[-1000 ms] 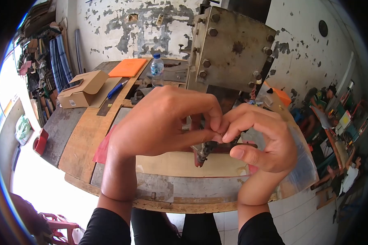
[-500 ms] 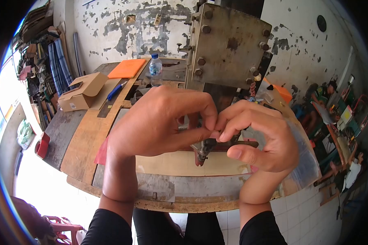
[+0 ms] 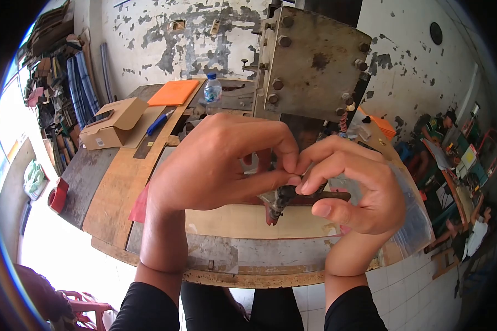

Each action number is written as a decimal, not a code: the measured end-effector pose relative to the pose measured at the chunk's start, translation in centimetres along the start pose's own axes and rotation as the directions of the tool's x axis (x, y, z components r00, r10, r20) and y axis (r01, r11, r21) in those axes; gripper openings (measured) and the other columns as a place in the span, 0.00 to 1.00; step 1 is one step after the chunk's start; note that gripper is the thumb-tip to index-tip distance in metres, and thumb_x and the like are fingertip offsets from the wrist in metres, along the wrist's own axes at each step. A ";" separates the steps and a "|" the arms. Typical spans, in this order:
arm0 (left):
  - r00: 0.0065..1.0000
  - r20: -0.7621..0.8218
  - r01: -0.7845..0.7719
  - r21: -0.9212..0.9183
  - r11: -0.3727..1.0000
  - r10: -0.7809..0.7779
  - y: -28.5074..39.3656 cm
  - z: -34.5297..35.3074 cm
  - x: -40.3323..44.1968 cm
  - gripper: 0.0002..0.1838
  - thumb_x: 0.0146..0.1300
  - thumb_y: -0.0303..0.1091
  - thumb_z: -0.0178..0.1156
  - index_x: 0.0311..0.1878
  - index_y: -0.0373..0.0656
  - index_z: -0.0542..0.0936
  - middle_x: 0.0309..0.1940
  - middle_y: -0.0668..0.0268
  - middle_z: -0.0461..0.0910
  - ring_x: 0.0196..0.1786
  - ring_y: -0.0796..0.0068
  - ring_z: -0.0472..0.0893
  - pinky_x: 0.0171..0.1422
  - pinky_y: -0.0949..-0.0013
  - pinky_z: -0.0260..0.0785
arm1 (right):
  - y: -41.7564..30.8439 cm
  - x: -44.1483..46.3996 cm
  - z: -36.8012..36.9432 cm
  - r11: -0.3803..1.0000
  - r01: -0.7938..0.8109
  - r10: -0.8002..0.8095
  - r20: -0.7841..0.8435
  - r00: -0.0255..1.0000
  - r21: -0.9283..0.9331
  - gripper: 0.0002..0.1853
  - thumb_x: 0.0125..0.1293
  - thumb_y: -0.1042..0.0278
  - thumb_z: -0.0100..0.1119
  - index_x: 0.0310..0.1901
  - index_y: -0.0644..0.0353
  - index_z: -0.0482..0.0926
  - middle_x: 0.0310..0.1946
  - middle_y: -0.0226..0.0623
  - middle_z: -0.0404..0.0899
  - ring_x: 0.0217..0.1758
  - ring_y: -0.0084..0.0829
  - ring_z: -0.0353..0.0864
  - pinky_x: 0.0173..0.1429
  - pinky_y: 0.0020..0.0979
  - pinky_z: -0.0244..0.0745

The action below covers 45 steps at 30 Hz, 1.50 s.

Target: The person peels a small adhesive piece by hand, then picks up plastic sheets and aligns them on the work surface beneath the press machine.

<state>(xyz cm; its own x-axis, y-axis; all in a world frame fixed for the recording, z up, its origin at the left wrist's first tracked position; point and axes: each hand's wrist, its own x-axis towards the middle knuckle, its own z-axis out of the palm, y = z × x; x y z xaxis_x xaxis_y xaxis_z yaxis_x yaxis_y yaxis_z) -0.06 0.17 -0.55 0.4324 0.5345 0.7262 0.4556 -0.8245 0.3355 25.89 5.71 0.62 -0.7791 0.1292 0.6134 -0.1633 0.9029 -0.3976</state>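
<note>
My left hand (image 3: 221, 163) is raised over the workbench, its thumb and index finger pinched together. Whatever lies between those fingertips is too small to make out. My right hand (image 3: 359, 182) meets it at the fingertips, with its fingers curled and its thumb held apart below them. Behind and just below both hands is a dark metal machine part (image 3: 276, 207) with a short bar pointing right. Under it lies a cream-coloured board (image 3: 237, 222). The large bolted metal plate (image 3: 315, 63) of the machine stands beyond my hands.
A cardboard box (image 3: 107, 129) with a phone on it, a blue cutter (image 3: 159, 122), an orange stack (image 3: 174, 92) and a water bottle (image 3: 212, 89) lie at the back left. A red tape roll (image 3: 58, 196) is at the left edge. People (image 3: 442, 129) sit at the far right.
The view shifts slightly with the head. Both hands stay joined at the fingertips, with only small finger movements.
</note>
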 end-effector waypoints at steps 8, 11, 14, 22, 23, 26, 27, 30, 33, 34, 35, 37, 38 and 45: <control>1.000 0.019 -0.007 -0.037 0.999 0.007 0.1 -0.2 0.0 0.08 0.61 0.24 0.78 0.37 0.42 0.86 0.33 0.70 0.89 0.34 0.79 0.87 0.36 0.73 0.76 | -0.5 0.2 0.1 0.999 -0.035 0.035 0.004 0.999 0.026 0.10 0.68 0.72 0.73 0.45 0.68 0.86 0.49 0.48 0.86 0.48 0.38 0.88 0.55 0.34 0.83; 0.999 0.026 -0.046 -0.034 0.998 0.047 -0.1 -0.1 0.1 0.07 0.62 0.24 0.78 0.37 0.42 0.86 0.34 0.70 0.89 0.34 0.79 0.87 0.36 0.73 0.76 | -0.4 0.3 -0.1 1.000 -0.017 0.018 0.013 1.000 -0.014 0.10 0.68 0.72 0.74 0.45 0.69 0.86 0.48 0.48 0.86 0.48 0.38 0.88 0.55 0.35 0.83; 0.998 0.029 -0.047 -0.020 0.999 0.048 -0.1 -0.1 0.0 0.08 0.62 0.24 0.78 0.38 0.42 0.86 0.34 0.70 0.89 0.35 0.79 0.88 0.36 0.73 0.76 | -0.3 0.2 0.1 1.000 -0.009 0.009 0.005 1.000 0.004 0.10 0.67 0.72 0.75 0.45 0.69 0.87 0.46 0.48 0.87 0.49 0.40 0.89 0.54 0.35 0.83; 0.995 0.094 0.042 -0.052 0.998 -0.037 0.3 -0.1 -0.2 0.07 0.62 0.22 0.78 0.38 0.41 0.87 0.35 0.69 0.88 0.36 0.77 0.89 0.37 0.73 0.77 | -0.8 0.2 0.1 0.999 -0.040 0.040 0.035 0.999 -0.013 0.14 0.68 0.65 0.76 0.46 0.68 0.88 0.47 0.49 0.88 0.49 0.41 0.90 0.55 0.36 0.82; 0.993 0.106 0.053 -0.052 0.997 -0.048 0.3 -0.1 -0.2 0.07 0.62 0.22 0.78 0.38 0.41 0.87 0.34 0.69 0.88 0.36 0.77 0.89 0.38 0.73 0.78 | -0.8 0.3 0.2 1.000 -0.023 0.023 0.015 1.000 -0.003 0.11 0.66 0.71 0.76 0.45 0.68 0.87 0.45 0.47 0.88 0.47 0.41 0.90 0.52 0.35 0.83; 0.993 0.106 0.050 -0.055 0.997 -0.044 0.3 0.0 -0.2 0.08 0.61 0.22 0.79 0.38 0.41 0.86 0.34 0.69 0.88 0.36 0.77 0.88 0.37 0.72 0.78 | -0.8 0.3 0.2 1.000 -0.020 0.020 0.013 1.000 -0.003 0.11 0.66 0.70 0.76 0.44 0.68 0.87 0.45 0.48 0.88 0.47 0.41 0.90 0.52 0.35 0.82; 0.993 0.108 0.049 -0.055 0.997 -0.043 0.3 0.0 -0.2 0.08 0.61 0.22 0.79 0.38 0.41 0.86 0.34 0.69 0.88 0.36 0.77 0.88 0.37 0.72 0.78 | -0.7 0.2 0.0 1.000 -0.019 0.019 0.012 1.000 -0.003 0.11 0.66 0.70 0.76 0.44 0.68 0.87 0.45 0.48 0.88 0.47 0.41 0.90 0.52 0.35 0.82; 0.992 0.120 0.057 -0.058 0.997 -0.050 0.3 0.0 -0.2 0.09 0.60 0.23 0.80 0.38 0.41 0.87 0.34 0.70 0.88 0.35 0.77 0.87 0.37 0.72 0.77 | -0.4 -0.2 -0.4 1.000 -0.029 0.030 0.085 0.996 -0.013 0.17 0.69 0.59 0.76 0.45 0.67 0.88 0.49 0.52 0.88 0.49 0.42 0.91 0.57 0.38 0.83; 0.991 0.119 0.062 -0.075 0.995 -0.053 0.0 0.1 -0.1 0.10 0.60 0.24 0.81 0.37 0.41 0.87 0.33 0.69 0.88 0.35 0.77 0.87 0.37 0.73 0.76 | 0.0 -0.4 -0.6 1.000 -0.026 0.026 0.087 0.996 0.001 0.15 0.68 0.61 0.76 0.41 0.66 0.87 0.50 0.53 0.88 0.49 0.43 0.91 0.56 0.38 0.83; 0.995 0.099 0.038 -0.064 0.997 -0.031 -0.1 0.2 0.0 0.10 0.59 0.25 0.82 0.37 0.41 0.87 0.33 0.70 0.89 0.35 0.77 0.87 0.36 0.73 0.76 | 0.2 -0.5 -0.7 1.000 -0.017 0.017 0.063 0.998 0.012 0.13 0.67 0.63 0.77 0.41 0.66 0.86 0.49 0.53 0.89 0.49 0.43 0.92 0.56 0.38 0.84; 0.997 0.078 0.014 -0.052 0.999 -0.010 -0.1 0.2 0.0 0.10 0.59 0.26 0.83 0.36 0.41 0.87 0.33 0.70 0.89 0.35 0.78 0.87 0.36 0.74 0.75 | 0.4 -0.5 -0.7 1.000 -0.007 0.006 0.040 0.999 0.023 0.12 0.65 0.65 0.78 0.40 0.65 0.85 0.48 0.53 0.89 0.49 0.43 0.92 0.55 0.38 0.84; 0.998 0.068 -0.003 -0.070 0.998 0.007 0.0 0.1 0.3 0.09 0.61 0.25 0.79 0.39 0.41 0.86 0.33 0.68 0.89 0.34 0.74 0.89 0.35 0.71 0.78 | 0.2 -0.5 -0.4 0.998 -0.029 0.030 -0.022 0.999 0.054 0.10 0.65 0.71 0.76 0.40 0.65 0.84 0.46 0.49 0.91 0.48 0.39 0.92 0.55 0.35 0.84; 0.998 0.059 -0.021 -0.088 0.996 0.026 0.0 0.1 0.3 0.07 0.62 0.24 0.75 0.41 0.40 0.86 0.32 0.66 0.89 0.34 0.70 0.91 0.35 0.69 0.81 | 0.1 -0.4 -0.3 0.995 -0.048 0.056 -0.085 0.995 0.085 0.08 0.65 0.77 0.75 0.40 0.65 0.83 0.44 0.46 0.92 0.46 0.35 0.92 0.55 0.33 0.85; 0.999 -0.001 0.043 -0.149 0.988 -0.044 0.1 0.6 0.3 0.11 0.57 0.27 0.85 0.34 0.43 0.88 0.33 0.72 0.90 0.32 0.82 0.85 0.35 0.75 0.72 | 1.3 -0.2 0.6 0.981 -0.067 0.102 -0.190 0.977 0.182 0.08 0.67 0.80 0.72 0.42 0.65 0.80 0.40 0.43 0.91 0.44 0.30 0.93 0.54 0.31 0.86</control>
<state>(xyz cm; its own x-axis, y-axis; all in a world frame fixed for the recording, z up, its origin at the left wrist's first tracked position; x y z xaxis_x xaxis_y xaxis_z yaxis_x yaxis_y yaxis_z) 0.59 0.34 -0.65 0.4113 0.5698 0.7115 0.3527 -0.8192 0.4522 25.52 6.62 -0.41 -0.6626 0.2957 0.6881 -0.2185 0.8025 -0.5553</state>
